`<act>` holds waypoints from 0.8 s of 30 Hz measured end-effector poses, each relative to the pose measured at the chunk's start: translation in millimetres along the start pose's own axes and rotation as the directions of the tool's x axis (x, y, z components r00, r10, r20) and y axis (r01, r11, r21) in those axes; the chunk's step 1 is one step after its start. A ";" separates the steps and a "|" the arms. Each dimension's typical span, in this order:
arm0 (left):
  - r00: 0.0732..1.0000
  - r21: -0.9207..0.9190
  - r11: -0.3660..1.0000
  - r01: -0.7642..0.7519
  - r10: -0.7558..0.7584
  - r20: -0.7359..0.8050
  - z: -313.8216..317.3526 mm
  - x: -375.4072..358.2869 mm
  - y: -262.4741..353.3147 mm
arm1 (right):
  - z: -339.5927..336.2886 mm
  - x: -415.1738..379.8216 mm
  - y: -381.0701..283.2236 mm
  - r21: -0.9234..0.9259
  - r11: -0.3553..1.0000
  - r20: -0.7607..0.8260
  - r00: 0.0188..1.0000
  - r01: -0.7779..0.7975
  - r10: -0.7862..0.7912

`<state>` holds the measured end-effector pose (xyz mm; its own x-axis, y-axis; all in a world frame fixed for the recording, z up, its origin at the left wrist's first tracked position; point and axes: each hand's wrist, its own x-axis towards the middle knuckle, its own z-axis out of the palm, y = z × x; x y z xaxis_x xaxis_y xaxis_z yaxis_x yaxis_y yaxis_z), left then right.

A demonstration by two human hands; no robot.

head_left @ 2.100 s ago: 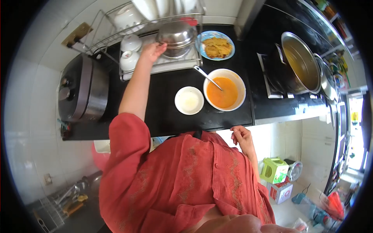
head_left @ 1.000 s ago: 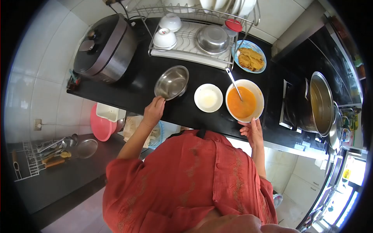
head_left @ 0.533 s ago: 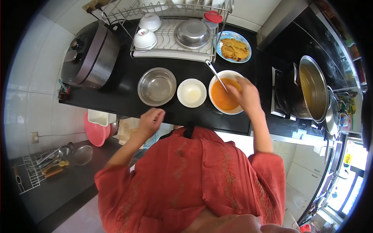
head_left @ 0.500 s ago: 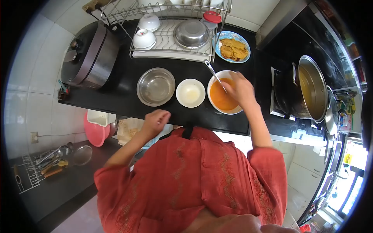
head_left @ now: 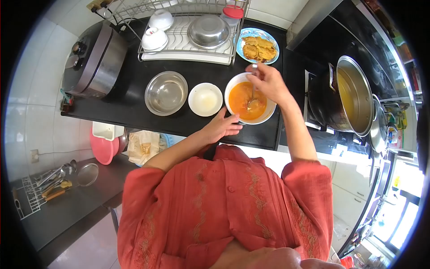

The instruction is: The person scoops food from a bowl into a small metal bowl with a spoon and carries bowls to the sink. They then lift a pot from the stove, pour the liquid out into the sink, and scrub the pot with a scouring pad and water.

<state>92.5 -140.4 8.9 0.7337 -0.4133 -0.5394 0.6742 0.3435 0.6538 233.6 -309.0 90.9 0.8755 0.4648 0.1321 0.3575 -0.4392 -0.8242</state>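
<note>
A white bowl [head_left: 229,88] of orange liquid stands on the black counter [head_left: 174,124]. My right hand [head_left: 268,84] grips the handle of a metal spoon [head_left: 252,96], whose head dips into the liquid. At the bowl's lower left edge is my left hand [head_left: 220,127], fingers apart, its fingertips at the rim. Left of that bowl sits a smaller white bowl [head_left: 205,99] with a little pale liquid in it. Further left is an empty-looking metal bowl [head_left: 166,93]. A blue-rimmed plate [head_left: 275,41] behind holds flat golden fried pieces [head_left: 259,48].
A dish rack [head_left: 188,57] with white bowls and an upturned metal bowl stands at the back. The large cooker [head_left: 101,60] is at the left. On the right, a deep pot [head_left: 358,96] of yellowish liquid is on the stove. Utensils lie on a lower surface at left.
My left hand has moved right to the bowl's edge and opened. My right hand has taken hold of the spoon, which now stands more upright. The whole view has shifted slightly.
</note>
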 end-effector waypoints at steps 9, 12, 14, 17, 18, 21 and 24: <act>0.994 -0.219 0.973 -0.071 0.052 -0.092 9.1 30.5 -1.2 | -61.5 -111.7 -18.2 0.018 0.992 0.022 0.992 -0.124 0.124; 0.996 -0.214 0.976 -0.038 0.019 -0.090 12.2 25.7 2.4 | -63.7 -133.7 -33.3 -0.064 0.975 -0.055 0.976 -0.212 0.209; 0.997 -0.210 0.978 -0.014 -0.002 -0.074 15.6 22.1 3.0 | -66.4 -143.6 -41.9 -0.024 0.980 -0.089 0.976 -0.199 0.197; 0.999 -0.248 0.969 0.009 -0.017 -0.028 29.5 5.3 15.6 | -75.1 -151.9 -51.7 -0.001 0.993 -0.140 0.983 -0.117 0.116; 1.000 -0.217 0.976 -0.005 0.001 -0.020 38.0 -5.0 25.7 | -79.1 -153.4 -56.6 -0.045 0.997 -0.144 0.988 -0.070 0.063; 0.999 -0.174 0.984 -0.037 0.042 0.023 38.8 -21.4 40.9 | -80.2 -156.0 -79.0 -0.106 0.994 -0.154 0.988 0.015 -0.031; 0.996 -0.141 0.987 -0.072 0.078 0.040 28.3 -40.3 61.5 | -67.4 -151.3 -99.2 -0.157 0.978 -0.190 0.967 0.139 -0.168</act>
<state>102.0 -126.4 85.9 0.7801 -0.4187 -0.4649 0.6250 0.4876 0.6096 87.6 -387.6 189.8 0.8487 0.3771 0.3707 0.5220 -0.4858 -0.7011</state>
